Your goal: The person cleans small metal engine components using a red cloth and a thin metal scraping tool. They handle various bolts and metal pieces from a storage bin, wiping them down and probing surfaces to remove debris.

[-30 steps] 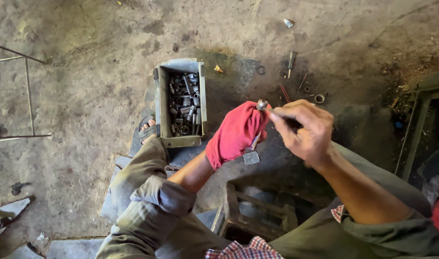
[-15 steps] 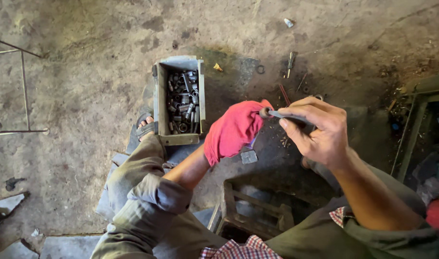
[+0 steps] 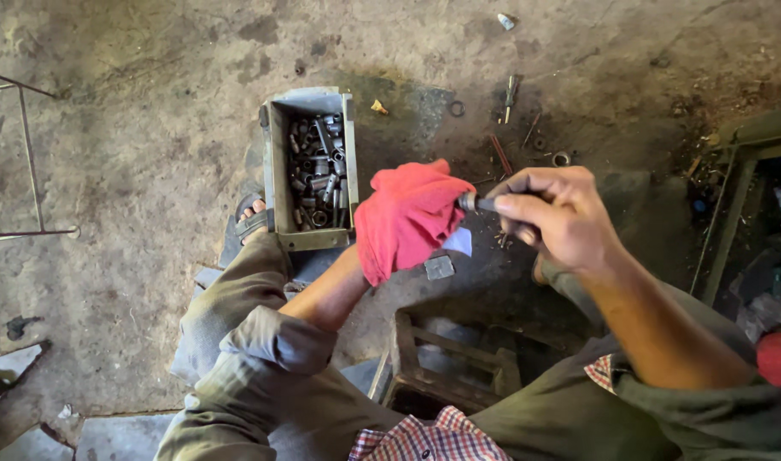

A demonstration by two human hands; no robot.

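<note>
My left hand is wrapped in a red rag (image 3: 406,218) and is hidden under it, so the rag is all I see of it. My right hand (image 3: 551,218) grips a dark metal tool with a socket-like tip (image 3: 474,203). That tip is pressed into the red rag at its right edge. Both hands are held above the dirty concrete floor, between my knees.
An open grey metal box (image 3: 279,183) full of several sockets and bolts stands on the floor by my sandalled foot (image 3: 250,218). Loose rings, a screwdriver (image 3: 509,96) and scrap lie beyond the hands. A low wooden stool frame (image 3: 450,363) is under me; a metal rod frame (image 3: 23,154) at left.
My right hand has turned the tool from upright to level and pushed its tip into the rag. The view has shifted a little, so the box sits higher in frame.
</note>
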